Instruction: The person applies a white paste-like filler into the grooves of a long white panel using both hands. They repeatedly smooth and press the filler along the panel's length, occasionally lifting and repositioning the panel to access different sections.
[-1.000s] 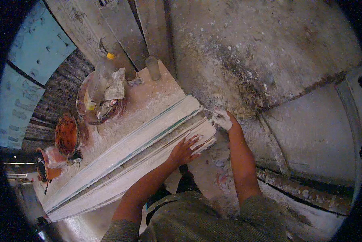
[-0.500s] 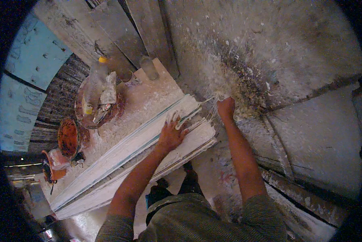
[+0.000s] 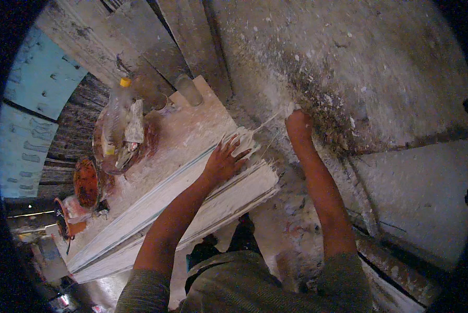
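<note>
A long white ridged piece (image 3: 163, 195) with thin green lines lies slantwise on the table (image 3: 210, 112), its end near me ragged. A second white length (image 3: 241, 194) lies alongside, and the two come together at the far left. What they are made of I cannot tell. My left hand (image 3: 224, 160) rests on the first piece near its ragged end, fingers spread. Off the table's right edge, my right hand (image 3: 299, 125) is closed round thin white strands (image 3: 272, 119), which stretch from the ragged end to the fist.
To the left on the table stand an orange-red bowl (image 3: 87, 182), an orange container (image 3: 76, 228) and a clear bottle (image 3: 115, 117) with a yellow cap. A clear glass (image 3: 188, 90) stands by the far corner. A rough, stained wall (image 3: 390, 68) rises at the right.
My right hand has moved up and slightly right, away from the table, drawing the strands longer and tauter. My left hand has shifted slightly upward on the white piece, fingers still spread.
</note>
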